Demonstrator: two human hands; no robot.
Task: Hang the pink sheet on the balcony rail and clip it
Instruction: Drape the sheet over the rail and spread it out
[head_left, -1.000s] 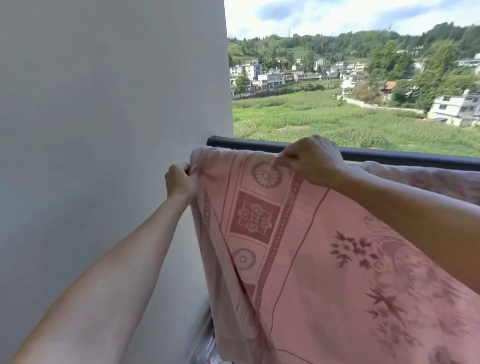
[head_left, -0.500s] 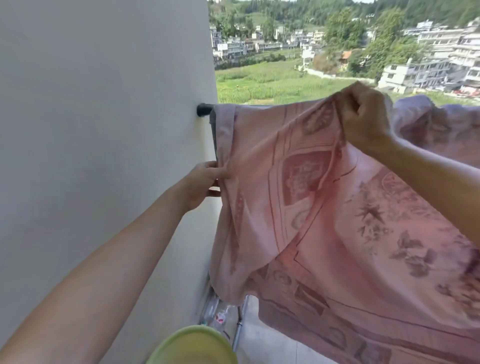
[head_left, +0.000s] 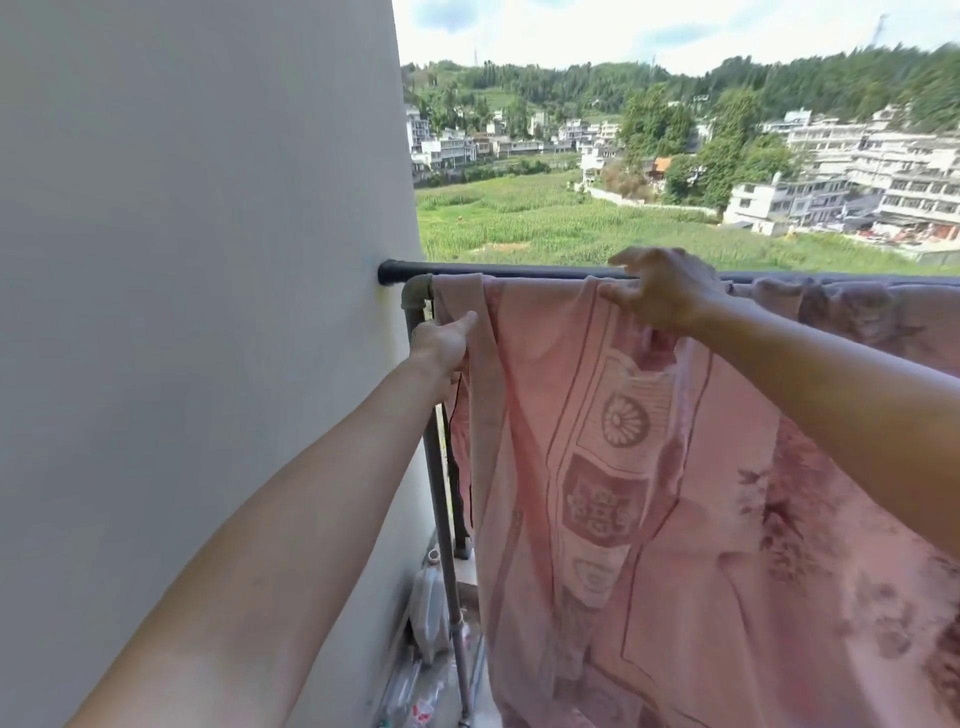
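Two hands work at the top edge of the pink sheet (head_left: 649, 493). The sheet already hangs down toward the floor, and it seems to be draped over the grey pipe rail (head_left: 418, 292), just under the black balcony rail (head_left: 519, 270). The left hand (head_left: 441, 340) pinches the sheet's side border near the wall (head_left: 208, 260), with the thumb on the front and the other fingers hidden behind. Probably it pulls this border flat and close to the corner of the pipe. The right hand (head_left: 660, 293) is at the rail further along, its fingers half spread and blurred. I cannot tell if it holds the cloth or only touches it, but it seems to smooth a fold there. No clip is visible, so I judge the clipping is not yet done. A purplish cloth (head_left: 857, 312) hangs just beside the sheet on the right.
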